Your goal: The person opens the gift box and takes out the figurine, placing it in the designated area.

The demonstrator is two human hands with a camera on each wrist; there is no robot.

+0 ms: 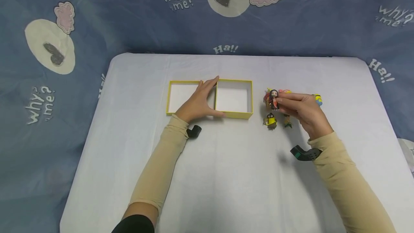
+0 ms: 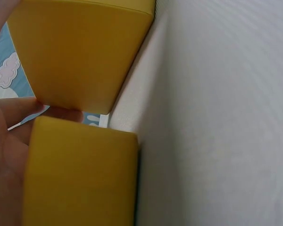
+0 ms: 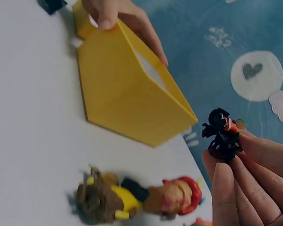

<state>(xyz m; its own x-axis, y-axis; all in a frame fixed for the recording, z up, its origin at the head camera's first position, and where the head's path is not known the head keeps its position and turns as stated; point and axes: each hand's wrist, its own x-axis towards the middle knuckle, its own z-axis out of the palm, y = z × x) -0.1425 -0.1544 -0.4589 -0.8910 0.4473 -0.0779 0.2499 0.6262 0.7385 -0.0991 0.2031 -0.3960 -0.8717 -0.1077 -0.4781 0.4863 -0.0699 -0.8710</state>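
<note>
In the head view two shallow yellow boxes with white insides stand side by side. My left hand [image 1: 198,103] holds the right box [image 1: 239,115] by its left end, thumb on the near wall and fingers at the far side. It reaches across the left box [image 1: 168,98]. My right hand [image 1: 300,109] pinches a small black-haired figurine [image 1: 274,100] between thumb and fingers, to the right of the boxes. The right wrist view shows this figurine [image 3: 224,136] from behind, dark with a bit of red, held above the table.
Several other figurines stand below and around my right hand: a yellow-and-brown one [image 1: 270,121], one with green at its base [image 1: 287,121], and a yellow-and-blue one [image 1: 318,99]. The white-covered table [image 1: 226,175] ends at a blue patterned cloth [image 1: 145,28].
</note>
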